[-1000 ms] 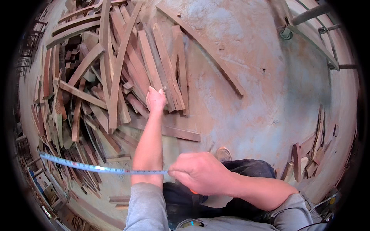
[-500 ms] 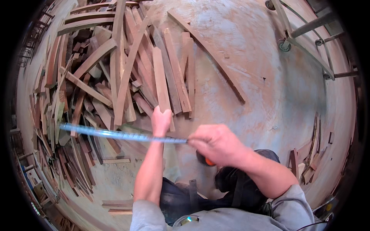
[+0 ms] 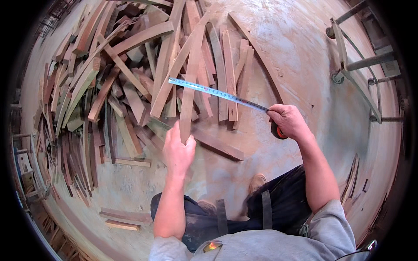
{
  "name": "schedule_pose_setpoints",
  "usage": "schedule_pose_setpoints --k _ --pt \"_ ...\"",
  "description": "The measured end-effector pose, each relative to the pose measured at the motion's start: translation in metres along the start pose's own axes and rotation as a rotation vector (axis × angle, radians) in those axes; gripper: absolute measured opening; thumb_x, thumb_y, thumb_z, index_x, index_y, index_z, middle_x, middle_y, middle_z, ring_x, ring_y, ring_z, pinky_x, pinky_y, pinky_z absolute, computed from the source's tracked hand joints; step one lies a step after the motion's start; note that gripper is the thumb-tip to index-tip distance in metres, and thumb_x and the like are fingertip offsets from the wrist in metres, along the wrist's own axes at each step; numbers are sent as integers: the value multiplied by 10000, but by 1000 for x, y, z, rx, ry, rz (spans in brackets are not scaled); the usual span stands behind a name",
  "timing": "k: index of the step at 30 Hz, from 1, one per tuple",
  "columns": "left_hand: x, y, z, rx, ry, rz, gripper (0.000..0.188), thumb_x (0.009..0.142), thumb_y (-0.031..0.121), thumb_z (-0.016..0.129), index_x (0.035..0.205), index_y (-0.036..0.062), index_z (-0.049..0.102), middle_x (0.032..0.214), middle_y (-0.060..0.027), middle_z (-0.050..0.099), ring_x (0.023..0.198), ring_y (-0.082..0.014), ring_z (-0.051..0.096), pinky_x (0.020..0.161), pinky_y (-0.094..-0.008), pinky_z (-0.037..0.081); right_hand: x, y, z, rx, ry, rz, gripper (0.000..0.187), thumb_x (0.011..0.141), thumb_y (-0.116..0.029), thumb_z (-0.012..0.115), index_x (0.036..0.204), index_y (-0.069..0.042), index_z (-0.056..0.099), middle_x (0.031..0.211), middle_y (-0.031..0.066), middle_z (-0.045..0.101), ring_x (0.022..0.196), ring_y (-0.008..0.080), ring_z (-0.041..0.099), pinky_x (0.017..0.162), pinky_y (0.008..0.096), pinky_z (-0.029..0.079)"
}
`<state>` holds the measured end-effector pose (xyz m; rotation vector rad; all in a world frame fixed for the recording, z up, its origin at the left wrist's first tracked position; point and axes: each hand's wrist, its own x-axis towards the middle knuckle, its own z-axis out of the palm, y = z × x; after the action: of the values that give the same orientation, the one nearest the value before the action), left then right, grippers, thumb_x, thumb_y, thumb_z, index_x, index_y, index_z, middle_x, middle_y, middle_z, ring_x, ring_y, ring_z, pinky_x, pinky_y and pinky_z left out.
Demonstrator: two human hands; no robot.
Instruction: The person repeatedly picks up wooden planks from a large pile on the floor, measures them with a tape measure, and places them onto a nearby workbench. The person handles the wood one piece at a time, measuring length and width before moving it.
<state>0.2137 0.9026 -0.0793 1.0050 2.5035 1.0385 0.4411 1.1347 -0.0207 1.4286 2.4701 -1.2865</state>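
My left hand (image 3: 177,150) is closed round the near end of a long wooden strip (image 3: 188,104), which points away from me over the woodpile (image 3: 130,87). My right hand (image 3: 288,122) grips a tape measure (image 3: 278,131) with a dark and orange case, partly hidden by the fingers. Its pale blue blade (image 3: 217,93) reaches out to the left and passes across the held strip, its tip lying a little past the strip's left side. Whether blade and wood touch, I cannot tell. Beneath the held strip, another wooden piece (image 3: 217,144) lies on the floor.
Loose wooden strips of many lengths heap up at the left and far side. One long strip (image 3: 257,54) lies apart on the floor. A metal frame on casters (image 3: 337,76) stands at the far right. Two short pieces (image 3: 122,225) lie at the near left.
My right hand has moved right and away from me with the tape measure, its blade swinging from above my left wrist to across the strip. The view has shifted, and the held strip is raised.
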Motion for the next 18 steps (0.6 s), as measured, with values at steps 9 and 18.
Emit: schedule_pose_setpoints --k 9,18 --pt "-2 -24 -36 -59 48 -20 533 768 59 651 1289 -6 561 1141 -153 638 1010 -259 655 887 -343 508 17 18 5 -78 70 -188 129 878 -104 622 936 -1 672 814 141 655 728 265 634 698 339 498" --pt "-4 -23 -43 -130 12 -42 529 774 47 654 1292 -4 561 1153 -145 641 1019 -237 655 897 -330 502 24 18 8 -211 208 -305 117 873 -145 638 922 -54 692 846 117 637 809 317 623 708 382 495"
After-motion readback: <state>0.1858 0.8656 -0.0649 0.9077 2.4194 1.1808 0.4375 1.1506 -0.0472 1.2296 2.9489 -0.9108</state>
